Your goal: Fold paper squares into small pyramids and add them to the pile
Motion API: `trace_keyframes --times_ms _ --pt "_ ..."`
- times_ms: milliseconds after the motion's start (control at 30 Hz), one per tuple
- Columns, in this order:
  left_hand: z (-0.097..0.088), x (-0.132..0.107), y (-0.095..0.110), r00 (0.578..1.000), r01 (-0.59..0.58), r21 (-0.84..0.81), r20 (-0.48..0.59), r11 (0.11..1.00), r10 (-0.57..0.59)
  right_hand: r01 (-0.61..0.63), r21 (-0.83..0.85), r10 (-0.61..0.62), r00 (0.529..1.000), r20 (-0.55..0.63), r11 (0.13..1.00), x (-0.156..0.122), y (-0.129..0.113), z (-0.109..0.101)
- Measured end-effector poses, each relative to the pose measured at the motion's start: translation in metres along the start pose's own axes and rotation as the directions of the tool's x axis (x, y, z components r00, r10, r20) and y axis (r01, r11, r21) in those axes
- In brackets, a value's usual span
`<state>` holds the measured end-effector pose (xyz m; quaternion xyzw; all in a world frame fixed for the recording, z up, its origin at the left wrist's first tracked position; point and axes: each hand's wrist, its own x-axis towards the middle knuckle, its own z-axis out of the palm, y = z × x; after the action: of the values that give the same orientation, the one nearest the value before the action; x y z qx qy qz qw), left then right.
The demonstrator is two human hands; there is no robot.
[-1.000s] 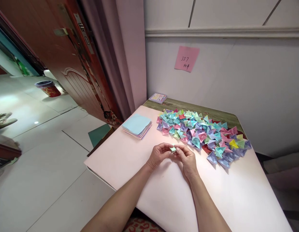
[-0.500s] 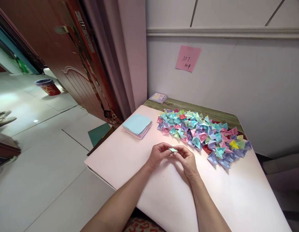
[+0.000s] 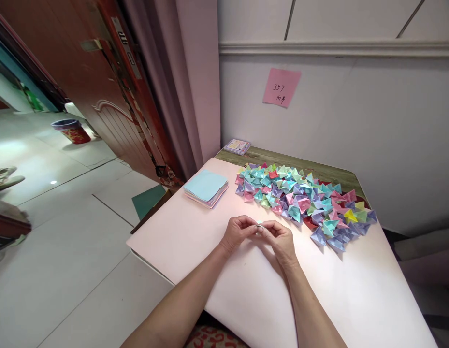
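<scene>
Green paper (image 3: 259,223) has shifted; left hand (image 3: 238,233) and right hand (image 3: 281,239) pinch it; note (image 3: 281,88): "357".

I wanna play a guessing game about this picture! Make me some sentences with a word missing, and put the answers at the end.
1. The left hand and right hand pinch a small piece of ____.
2. The pink note shows the number ____.
3. On top, the paper stack is light ____.
4. The folded shapes lie to the ____ of that stack.

Missing words: paper; 357; blue; right
</scene>
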<state>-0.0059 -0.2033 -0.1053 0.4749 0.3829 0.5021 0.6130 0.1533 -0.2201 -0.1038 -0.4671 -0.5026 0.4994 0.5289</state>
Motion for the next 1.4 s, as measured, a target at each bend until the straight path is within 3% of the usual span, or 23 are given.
trace_keyframes --times_ms 233,367,567,833,1033,1167,1400 --pt "0.002 -0.001 0.003 1.0 0.0 0.035 -0.021 0.999 0.001 0.009 -0.063 -0.01 1.0 -0.021 0.998 -0.002 -0.005 0.003" --pt "0.002 0.0 0.004 0.999 -0.006 -0.031 -0.034 1.0 0.005 0.036 -0.084 -0.038 0.999 -0.026 0.996 -0.001 -0.001 0.006" --pt "0.0 0.001 0.002 0.999 0.025 -0.087 -0.024 0.996 -0.028 0.013 0.096 -0.001 0.993 -0.122 0.995 0.0 0.005 0.013" --pt "0.001 0.001 0.001 1.0 -0.015 -0.004 -0.003 1.0 0.015 -0.025 0.057 0.029 0.997 -0.066 0.998 -0.002 0.003 0.014" --pt "0.002 0.001 0.003 0.995 0.078 0.043 0.065 0.996 -0.08 -0.027 0.037 0.027 1.0 0.002 0.999 -0.001 -0.004 0.005" --pt "-0.001 0.002 0.0 0.994 0.112 -0.035 0.024 0.993 -0.111 -0.07 0.081 0.069 0.997 0.019 0.994 -0.003 -0.007 0.004" --pt "-0.004 0.004 0.0 0.994 0.051 -0.201 -0.081 0.978 -0.069 -0.1 0.046 0.094 0.989 0.113 0.994 -0.001 -0.003 0.003"
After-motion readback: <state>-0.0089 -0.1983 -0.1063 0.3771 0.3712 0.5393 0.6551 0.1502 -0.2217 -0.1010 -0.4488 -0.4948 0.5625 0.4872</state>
